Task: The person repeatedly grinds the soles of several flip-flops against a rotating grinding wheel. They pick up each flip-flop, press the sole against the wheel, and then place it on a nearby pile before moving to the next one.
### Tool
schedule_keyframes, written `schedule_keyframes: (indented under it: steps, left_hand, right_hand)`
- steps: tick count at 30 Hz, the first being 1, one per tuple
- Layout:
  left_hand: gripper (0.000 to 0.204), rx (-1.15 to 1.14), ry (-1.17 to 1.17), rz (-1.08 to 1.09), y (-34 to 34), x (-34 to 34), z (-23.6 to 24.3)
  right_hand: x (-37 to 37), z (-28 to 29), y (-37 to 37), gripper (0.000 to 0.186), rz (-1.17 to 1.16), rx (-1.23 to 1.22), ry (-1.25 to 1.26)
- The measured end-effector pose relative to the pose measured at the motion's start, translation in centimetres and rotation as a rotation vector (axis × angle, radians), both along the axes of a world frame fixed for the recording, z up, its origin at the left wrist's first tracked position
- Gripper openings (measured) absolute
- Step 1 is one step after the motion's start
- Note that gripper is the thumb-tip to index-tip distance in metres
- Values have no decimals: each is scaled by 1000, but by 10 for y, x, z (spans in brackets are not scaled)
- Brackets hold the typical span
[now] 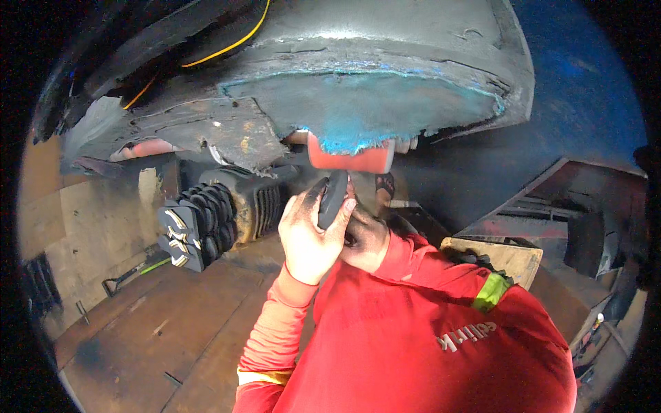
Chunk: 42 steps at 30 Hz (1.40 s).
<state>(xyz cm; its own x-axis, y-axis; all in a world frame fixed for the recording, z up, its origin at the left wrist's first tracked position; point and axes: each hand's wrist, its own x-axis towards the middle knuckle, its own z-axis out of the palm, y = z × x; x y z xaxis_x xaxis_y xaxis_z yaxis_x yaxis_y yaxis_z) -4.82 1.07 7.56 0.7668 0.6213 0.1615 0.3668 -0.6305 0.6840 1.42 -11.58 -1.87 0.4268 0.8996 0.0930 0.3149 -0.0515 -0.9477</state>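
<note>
Both of my hands grip a dark grey sandal sole (335, 199), which stands on edge between them. My left hand (301, 230) has its fingers and thumb closed round the near side. My right hand (367, 237) is wrapped about the other side, its fingers partly hidden behind the sole and blackened with dust. Just beyond the sole's far end is an orange-red grinding wheel or belt (351, 162); whether they touch I cannot tell. A ragged dust-coated cloth flap (365, 103), tinged blue, hangs over it from a grey hood (406, 27).
To the left, several dark sandals with pale straps (180, 230) are stacked beside a row of dark soles (255, 203). A tool with a green handle (155, 266) lies on the brown floor (151, 330). At right stand a wooden box (506, 258) and a dusty slanted bin (544, 199).
</note>
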Motion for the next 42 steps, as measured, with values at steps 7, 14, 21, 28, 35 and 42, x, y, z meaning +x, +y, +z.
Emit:
schedule_keyframes:
  steps: [7,14,21,28,35,42]
  left_hand:
    - [31,-74,40,-40,8,32,-38]
    - [26,-353,-228,77,-11,11,-52]
    - [37,-487,-308,96,-27,-27,-29]
    - [39,-729,-395,83,-14,-74,-16]
    - [36,-678,-328,115,-11,-79,-9]
    - [28,-976,-616,122,15,-90,27]
  right_hand:
    - [15,9,0,64,-111,-149,252]
    - [19,-3,-13,66,-118,-194,-478]
    - [5,-11,-10,55,-175,-72,-694]
    - [-8,18,-13,52,-4,63,-919]
    - [-14,29,-18,64,-90,87,-898]
    - [6,95,-49,72,-125,336,-847]
